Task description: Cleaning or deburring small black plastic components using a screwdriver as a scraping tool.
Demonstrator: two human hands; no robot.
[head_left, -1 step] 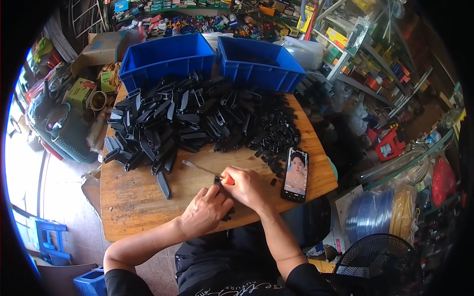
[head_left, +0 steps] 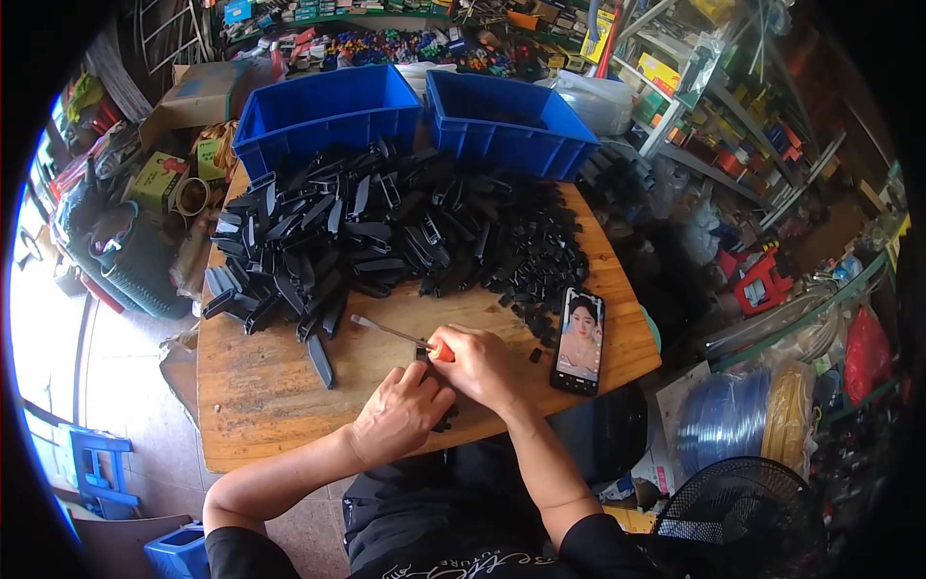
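My right hand (head_left: 475,365) is closed around the orange-red handle of a screwdriver (head_left: 443,351). The thin metal shaft points away to the left above the bare wood, ending in a pale tip. Just beside it, my left hand (head_left: 403,407) is closed on a small black plastic part (head_left: 422,355), mostly hidden by the fingers. Both hands rest close together over the near side of the wooden table (head_left: 270,415). A large pile of long black plastic pieces (head_left: 357,222) lies beyond them, and one such piece (head_left: 319,362) lies apart at its near edge.
Small black parts (head_left: 540,251) are heaped right of the long pieces. Two blue bins (head_left: 328,130) stand at the table's far edge. A phone (head_left: 579,343) with a lit screen lies near the right edge. A black fan (head_left: 733,502) stands at the lower right.
The screwdriver has shifted very slightly, its tip a little to the left. The hands keep nearly the same place and grip.
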